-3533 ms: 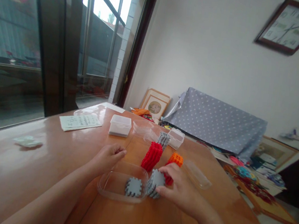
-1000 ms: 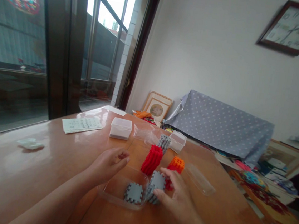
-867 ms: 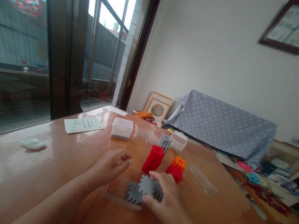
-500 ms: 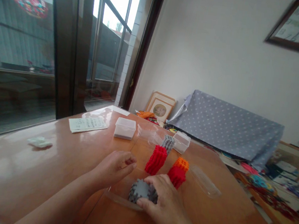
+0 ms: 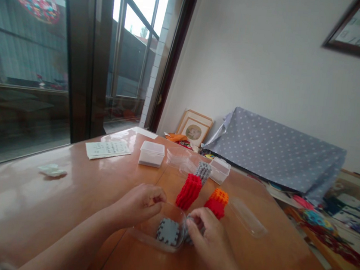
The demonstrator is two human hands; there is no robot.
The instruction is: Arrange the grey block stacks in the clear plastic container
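Note:
A clear plastic box (image 5: pixel 142 237) sits on the table in front of me. On its floor lies a grey interlocking tile (image 5: pixel 169 231) with notched edges. My right hand (image 5: pixel 205 230) grips several more grey interlocking tiles (image 5: pixel 188 235) just past the box's right wall, mostly hidden by the fingers. My left hand (image 5: pixel 146 205) hovers at the box's far left side, fingers curled and thumb close to them; whatever they pinch, if anything, is hidden. Beyond the hands stand a stack of red tiles (image 5: pixel 188 191), a grey tile stack (image 5: pixel 203 171) and an orange-and-red stack (image 5: pixel 217 202).
A clear lid-like tray (image 5: pixel 248 218) lies to the right. Farther back are a white lidded box (image 5: pixel 151 154), another clear box (image 5: pixel 219 170) and clear plastic packaging (image 5: pixel 179 160). Written paper (image 5: pixel 108 149) and a crumpled pale wrapper (image 5: pixel 52 170) rest on the left.
My right hand has lifted grey tiles out of the clear box and moved right, beyond its wall. One grey tile now shows inside the box. My left hand has shifted slightly.

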